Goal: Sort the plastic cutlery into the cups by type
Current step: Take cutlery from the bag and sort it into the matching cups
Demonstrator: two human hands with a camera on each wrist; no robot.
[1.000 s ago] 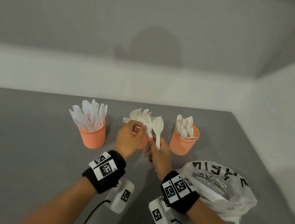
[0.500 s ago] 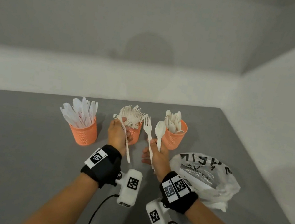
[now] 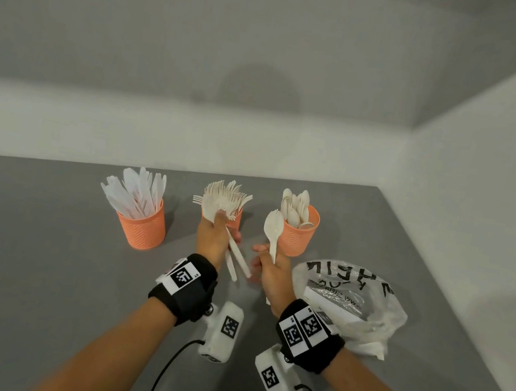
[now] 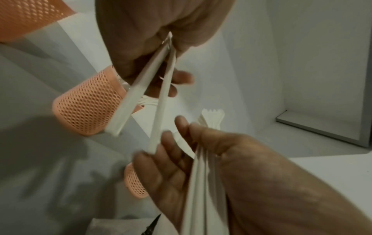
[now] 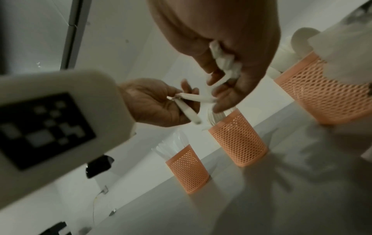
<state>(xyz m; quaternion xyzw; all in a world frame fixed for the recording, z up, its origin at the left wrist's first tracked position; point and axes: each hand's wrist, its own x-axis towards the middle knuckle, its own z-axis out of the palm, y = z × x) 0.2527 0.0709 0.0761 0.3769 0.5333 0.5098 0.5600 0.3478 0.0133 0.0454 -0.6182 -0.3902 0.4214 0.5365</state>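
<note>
Three orange mesh cups stand in a row: knives in the left cup [image 3: 142,227], forks in the middle cup [image 3: 235,222], spoons in the right cup [image 3: 299,236]. My left hand [image 3: 213,237] is in front of the fork cup and pinches two white forks [image 3: 238,258], their handles slanting down to the right. My right hand [image 3: 268,265] stands beside the spoon cup and grips a white spoon [image 3: 273,228] upright. In the left wrist view the right hand [image 4: 181,167] holds several handles, and fork tines [image 4: 211,113] show above it.
A crumpled clear plastic bag [image 3: 345,298] with black lettering lies on the grey table [image 3: 34,260] just right of my right hand. White walls close the back and the right side. A cable runs off each wrist camera near the table's front edge.
The fork that stood beside the spoon in my right hand has gone; my left hand now holds two forks instead of one. Both hands stay close together in front of the cups.
</note>
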